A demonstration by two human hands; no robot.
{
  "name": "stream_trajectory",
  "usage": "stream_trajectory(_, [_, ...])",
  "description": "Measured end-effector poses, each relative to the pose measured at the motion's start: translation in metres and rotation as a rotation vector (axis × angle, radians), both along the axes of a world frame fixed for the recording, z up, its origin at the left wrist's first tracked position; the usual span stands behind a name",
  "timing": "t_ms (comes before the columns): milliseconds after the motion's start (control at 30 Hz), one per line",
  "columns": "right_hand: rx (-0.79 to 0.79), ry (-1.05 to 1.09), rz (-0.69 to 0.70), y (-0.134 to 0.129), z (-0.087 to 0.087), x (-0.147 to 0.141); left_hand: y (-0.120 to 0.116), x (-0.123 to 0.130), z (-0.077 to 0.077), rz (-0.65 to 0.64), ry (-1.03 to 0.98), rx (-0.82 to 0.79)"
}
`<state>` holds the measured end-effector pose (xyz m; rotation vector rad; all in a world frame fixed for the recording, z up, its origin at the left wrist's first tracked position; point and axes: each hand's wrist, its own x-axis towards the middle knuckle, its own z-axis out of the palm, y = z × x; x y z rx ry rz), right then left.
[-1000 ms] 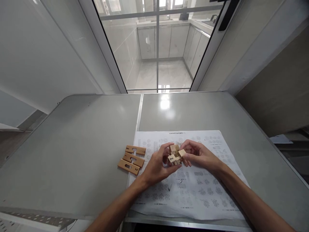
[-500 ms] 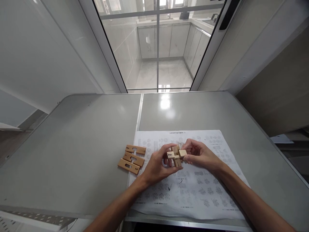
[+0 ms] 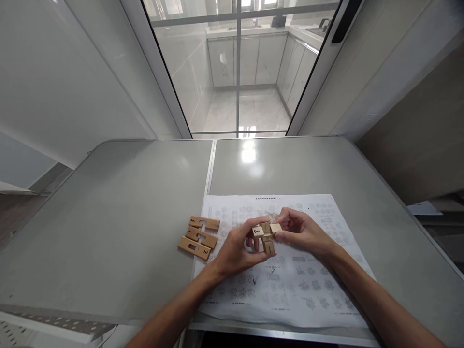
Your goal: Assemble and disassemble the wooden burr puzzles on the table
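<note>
Both hands hold a small wooden interlocking puzzle (image 3: 267, 235) above a printed sheet. Its crossed blocks show a "3" on the left end and a "1" on the lower end. My left hand (image 3: 241, 246) is closed on it, thumb at the bottom and index finger at the top. From the right, my right hand (image 3: 299, 228) pinches the block on that side between thumb and fingers. Left of the hands lie three flat wooden pieces with cut-out slots: one at the back (image 3: 204, 223), one in the middle (image 3: 201, 237) and one marked "2" (image 3: 194, 248) in front.
The printed sheet (image 3: 326, 295), covered in small diagrams, lies on the grey table (image 3: 126, 232). Two tiny dark bits rest on the paper. A metal seam (image 3: 210, 166) runs across the tabletop. Beyond the far edge stands a glazed door (image 3: 238, 67).
The puzzle has turned slightly in the hands, and its blocks appear pressed closer together. Both hands remain in nearly the same place. The camera view has shifted a little.
</note>
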<state>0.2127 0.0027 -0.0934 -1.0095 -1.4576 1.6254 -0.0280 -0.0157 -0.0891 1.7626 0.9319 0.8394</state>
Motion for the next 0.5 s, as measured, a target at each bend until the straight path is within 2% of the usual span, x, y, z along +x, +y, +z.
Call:
stream_trajectory(200, [0.014,-0.028,-0.017,0.000,0.001,-0.001,-0.001,-0.001,-0.002,-0.011,-0.008,0.034])
stream_trajectory(333, [-0.004,-0.026,-0.015,-0.001,0.000,-0.001,-0.001,-0.002,0.004,-0.042,-0.027,0.007])
stream_trajectory(500, [0.002,-0.021,0.017,-0.002,-0.004,-0.001,-0.001,-0.001,0.011,0.017,-0.032,-0.007])
